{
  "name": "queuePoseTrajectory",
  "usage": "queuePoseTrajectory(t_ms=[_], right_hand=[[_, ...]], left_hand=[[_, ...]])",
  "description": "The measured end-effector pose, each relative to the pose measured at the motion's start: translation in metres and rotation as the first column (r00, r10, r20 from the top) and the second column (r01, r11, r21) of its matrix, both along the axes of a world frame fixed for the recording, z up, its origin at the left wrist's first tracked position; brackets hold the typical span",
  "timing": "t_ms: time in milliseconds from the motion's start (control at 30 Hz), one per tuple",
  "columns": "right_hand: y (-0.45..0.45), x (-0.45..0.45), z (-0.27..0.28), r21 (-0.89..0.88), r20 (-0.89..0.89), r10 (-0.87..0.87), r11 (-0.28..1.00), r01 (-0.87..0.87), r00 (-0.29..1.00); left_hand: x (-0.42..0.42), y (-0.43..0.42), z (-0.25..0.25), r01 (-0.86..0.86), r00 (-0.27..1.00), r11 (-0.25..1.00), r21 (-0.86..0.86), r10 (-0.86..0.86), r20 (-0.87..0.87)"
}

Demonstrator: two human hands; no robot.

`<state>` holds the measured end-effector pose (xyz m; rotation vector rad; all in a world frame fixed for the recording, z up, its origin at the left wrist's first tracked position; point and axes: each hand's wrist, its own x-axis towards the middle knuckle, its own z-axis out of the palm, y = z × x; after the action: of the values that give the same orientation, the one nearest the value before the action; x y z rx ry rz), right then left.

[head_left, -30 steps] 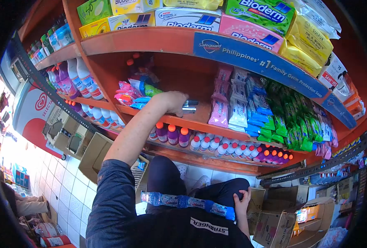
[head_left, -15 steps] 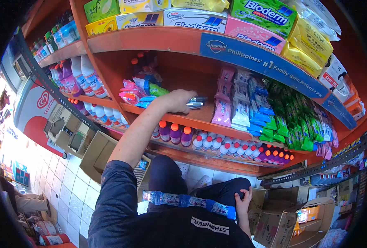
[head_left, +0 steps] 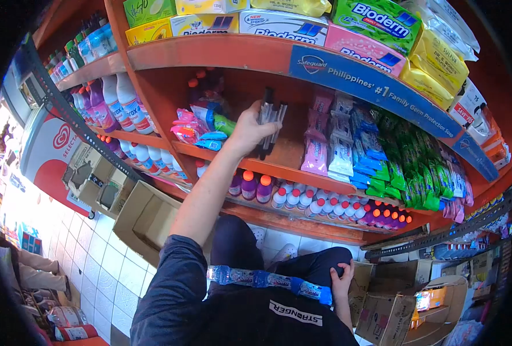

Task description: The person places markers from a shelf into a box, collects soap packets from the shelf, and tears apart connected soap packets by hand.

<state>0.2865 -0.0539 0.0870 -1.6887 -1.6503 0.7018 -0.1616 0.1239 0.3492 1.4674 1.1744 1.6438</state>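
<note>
My left hand (head_left: 256, 128) is inside the middle shelf, its fingers wrapped round several slim dark-and-clear sticks (head_left: 271, 122) that stand nearly upright. Left of it lie pink, blue and green packets (head_left: 201, 128). Pink Bioderm packets (head_left: 315, 155) hang in a strip to its right, beside white, blue and green ones. My right hand (head_left: 342, 277) rests on my right knee with its fingers spread. Across my lap lies a strip of blue Bioderm packets (head_left: 270, 281), touched by neither hand.
Boxed soaps (head_left: 282, 27) fill the shelf above, behind a blue Safeguard label strip (head_left: 377, 95). Small bottles (head_left: 319, 205) line the shelf below. Cardboard boxes (head_left: 146, 222) stand at both sides. Another person's legs (head_left: 40, 274) show at the lower left.
My left hand has turned the sticks from lying flat to nearly upright and raised them a little. My right hand stays on my knee. The view has shifted slightly left.
</note>
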Motion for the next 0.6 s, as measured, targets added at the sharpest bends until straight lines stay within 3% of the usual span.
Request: queuePoseTrajectory(t_ms=[133, 233, 333, 467, 567, 600], right_hand=[[0.001, 0.002, -0.008, 0.008, 0.024, -0.007, 1.0, 0.007, 1.0], [-0.001, 0.002, -0.006, -0.003, 0.015, -0.018, 1.0, 0.018, 1.0], [0.0, 0.002, -0.006, -0.006, 0.014, -0.018, 1.0, 0.018, 1.0], [0.0, 0.007, -0.013, 0.021, 0.028, -0.001, 1.0, 0.0, 1.0], [0.001, 0.004, 0.01, -0.131, 0.078, 0.025, 0.991, -0.015, 0.997], [0.003, 0.0, 0.026, -0.181, 0.216, 0.047, 0.983, -0.007, 0.975]], left_hand=[[0.004, -0.005, -0.01, 0.039, 0.993, 0.995, -0.087, -0.029, 0.114], [0.002, -0.005, -0.019, 0.073, 0.995, 0.995, -0.064, -0.067, 0.08], [0.004, -0.015, -0.022, 0.067, 0.996, 0.978, -0.199, -0.056, 0.064], [0.005, -0.009, -0.029, 0.138, 0.987, 0.964, -0.225, -0.152, -0.043], [0.006, -0.008, -0.034, 0.168, 0.981, 0.967, -0.192, -0.183, -0.066], [0.006, -0.009, -0.034, 0.19, 0.978, 0.962, -0.194, -0.202, -0.045]])
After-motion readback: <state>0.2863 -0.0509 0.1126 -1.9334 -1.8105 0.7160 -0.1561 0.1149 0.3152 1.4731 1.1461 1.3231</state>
